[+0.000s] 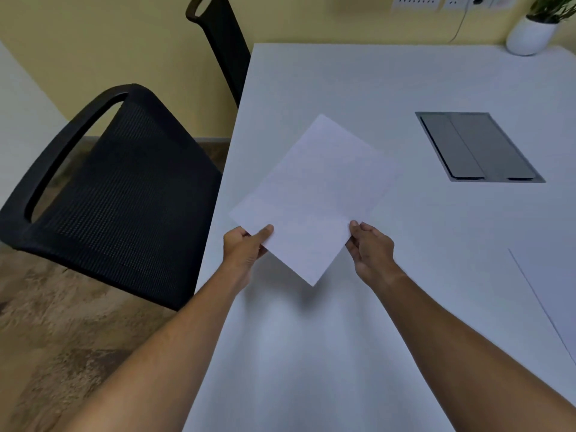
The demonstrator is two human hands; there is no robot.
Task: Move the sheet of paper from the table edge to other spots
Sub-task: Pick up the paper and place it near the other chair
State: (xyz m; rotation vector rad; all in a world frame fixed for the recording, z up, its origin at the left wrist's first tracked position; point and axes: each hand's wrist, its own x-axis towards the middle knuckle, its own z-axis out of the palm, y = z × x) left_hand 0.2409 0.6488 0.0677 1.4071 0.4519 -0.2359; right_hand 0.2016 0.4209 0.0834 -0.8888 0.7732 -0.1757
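A blank white sheet of paper (314, 194) is held just above the white table (358, 82), turned like a diamond, near the table's left edge. Its shadow falls on the table below its near corner. My left hand (246, 247) pinches the sheet's lower left edge, thumb on top. My right hand (369, 247) grips the lower right edge, with the thumb resting on the paper. The near corner of the sheet points down between both hands.
A black mesh chair (118, 188) stands close to the table's left edge, a second chair (224, 48) behind it. A grey cable hatch (477, 148) is set into the table at the right. A white plant pot (531, 35) sits at the far right corner.
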